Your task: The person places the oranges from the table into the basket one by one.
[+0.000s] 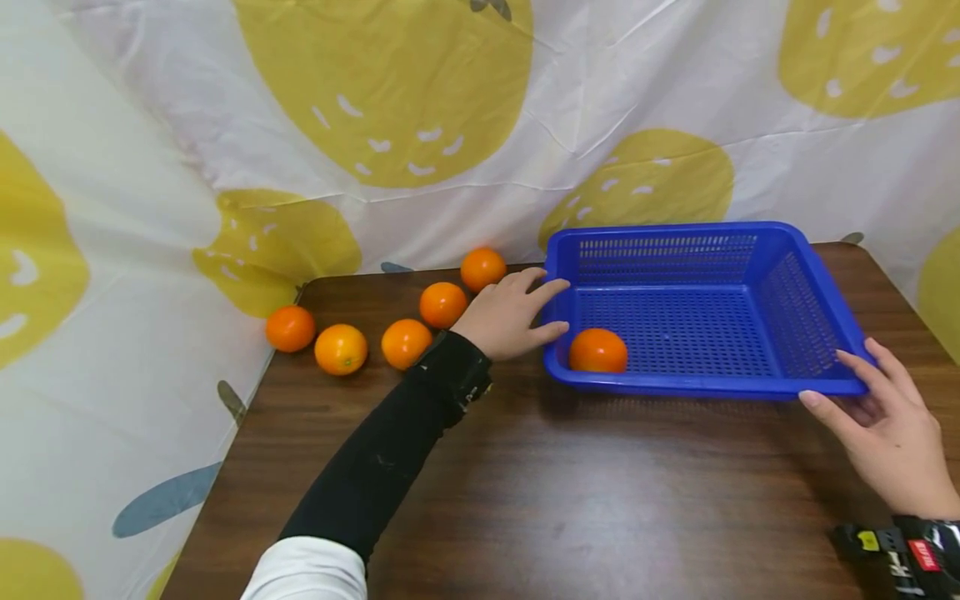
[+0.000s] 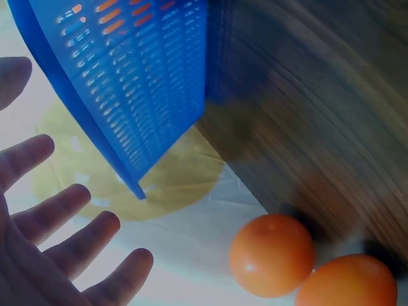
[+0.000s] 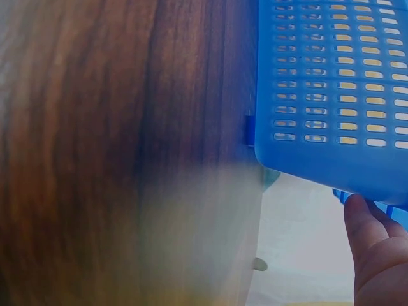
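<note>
A blue plastic basket (image 1: 675, 385) with slotted walls stands on the wooden table, one orange (image 1: 597, 351) inside its front left corner. My left hand (image 1: 510, 315) is at the basket's left rim with its fingers spread; in the left wrist view those fingers (image 2: 60, 207) are straight and hold nothing. At the front right corner, my right hand (image 1: 888, 425) grips the rim, fingers over the side and thumb by the front edge. The right wrist view shows a digit (image 3: 363, 220) against the basket's edge. Left of the basket lie several oranges, the closest an orange (image 1: 483, 269) behind my left hand.
Farther left on the table (image 1: 570, 500) are an orange (image 1: 291, 328) by the left edge and a paler orange (image 1: 341, 349) beside it. A white cloth (image 1: 420, 217) with yellow fruit prints hangs along the back and left sides.
</note>
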### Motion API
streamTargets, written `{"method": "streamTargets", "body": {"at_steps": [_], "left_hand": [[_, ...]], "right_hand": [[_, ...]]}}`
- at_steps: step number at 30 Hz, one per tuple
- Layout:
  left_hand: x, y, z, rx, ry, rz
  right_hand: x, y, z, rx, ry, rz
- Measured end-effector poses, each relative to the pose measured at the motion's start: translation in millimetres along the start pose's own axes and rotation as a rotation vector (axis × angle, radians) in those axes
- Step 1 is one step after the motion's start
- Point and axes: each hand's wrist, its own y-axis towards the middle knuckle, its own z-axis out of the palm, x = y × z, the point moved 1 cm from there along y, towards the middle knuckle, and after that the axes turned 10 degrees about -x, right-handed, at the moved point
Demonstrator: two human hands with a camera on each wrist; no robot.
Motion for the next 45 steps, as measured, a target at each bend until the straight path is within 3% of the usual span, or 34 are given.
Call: {"method": "streamTargets", "body": {"at_steps": [16, 27, 38, 45], "left_hand": [[24.0, -16.6, 3.1, -0.034, -0.060, -0.070], [50.0, -38.5, 3.9, -0.030, -0.148, -0.133], [74.3, -64.8, 3.9, -0.021, -0.160, -0.228], [85.6, -77.3, 5.4, -0.026, -0.150, -0.248]], "right_hand": [[-1, 1, 1.8, -0.011, 0.007, 0.007], [-1, 1, 1.5, 0.006, 0.002, 0.016], [-1, 1, 1.6, 0.024, -0.007, 0.035], [-1, 1, 2.5, 0.020, -0.003, 0.032]]}}
